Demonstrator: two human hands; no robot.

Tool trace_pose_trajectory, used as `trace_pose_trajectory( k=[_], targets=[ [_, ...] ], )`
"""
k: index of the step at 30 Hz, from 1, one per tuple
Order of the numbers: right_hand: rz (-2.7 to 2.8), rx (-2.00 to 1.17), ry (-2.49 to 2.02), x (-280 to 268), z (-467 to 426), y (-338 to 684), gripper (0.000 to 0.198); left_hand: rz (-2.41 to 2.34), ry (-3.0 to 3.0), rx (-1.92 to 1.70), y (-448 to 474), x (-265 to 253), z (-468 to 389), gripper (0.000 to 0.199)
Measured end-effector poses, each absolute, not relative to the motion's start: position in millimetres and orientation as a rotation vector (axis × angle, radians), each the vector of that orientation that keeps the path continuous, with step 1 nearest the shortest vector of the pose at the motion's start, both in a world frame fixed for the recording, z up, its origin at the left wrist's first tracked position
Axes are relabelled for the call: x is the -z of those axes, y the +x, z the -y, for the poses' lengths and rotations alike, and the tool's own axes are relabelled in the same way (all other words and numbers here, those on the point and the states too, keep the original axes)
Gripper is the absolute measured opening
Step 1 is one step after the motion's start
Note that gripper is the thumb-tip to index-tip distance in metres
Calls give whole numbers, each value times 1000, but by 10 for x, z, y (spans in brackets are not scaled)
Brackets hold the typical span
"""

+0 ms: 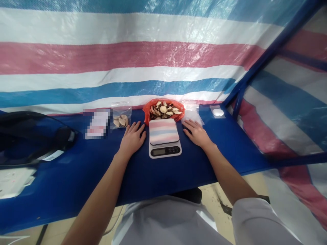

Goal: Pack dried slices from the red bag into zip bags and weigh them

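Note:
My left hand (133,137) lies flat on the blue table, fingers spread and holding nothing. Just beyond its fingertips is a clear plastic bag (121,117) with several brown dried slices in it. My right hand (197,133) also rests palm down with its fingers apart, its fingertips at the edge of some clear plastic bags (192,114). Between my hands stands a white kitchen scale (165,137) with a shiny platform and a dark display strip; nothing sits on it. Behind the scale is an open red plastic bag (148,112) full of dried slices (163,109).
At the far right of the blue table (163,180) lies a small clear packet with a white round thing (218,112). A blurred-out printed item (98,124), a black headset-like object (51,139) and a white power strip (15,182) are on the left. Striped sheeting (127,58) hangs behind.

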State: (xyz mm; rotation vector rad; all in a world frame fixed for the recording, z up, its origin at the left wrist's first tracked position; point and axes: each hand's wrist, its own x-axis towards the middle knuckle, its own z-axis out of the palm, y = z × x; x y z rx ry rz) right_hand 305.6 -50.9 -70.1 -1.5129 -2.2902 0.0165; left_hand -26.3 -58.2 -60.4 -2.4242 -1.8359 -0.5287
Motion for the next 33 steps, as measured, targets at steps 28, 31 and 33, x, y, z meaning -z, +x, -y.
trace_pose_trajectory(
  k=[28,31,33],
  targets=[
    [2045,-54,-1616,627,286,3143,24,1856,-2430,574,-257,604,585,50],
    [1995,-49,-1657,613,303,3140,25,1868,-2434,598,-265,614,581,49],
    [1964,-35,-1666,615,307,3141,26,1870,-2438,617,-272,623,576,49]
  ],
)
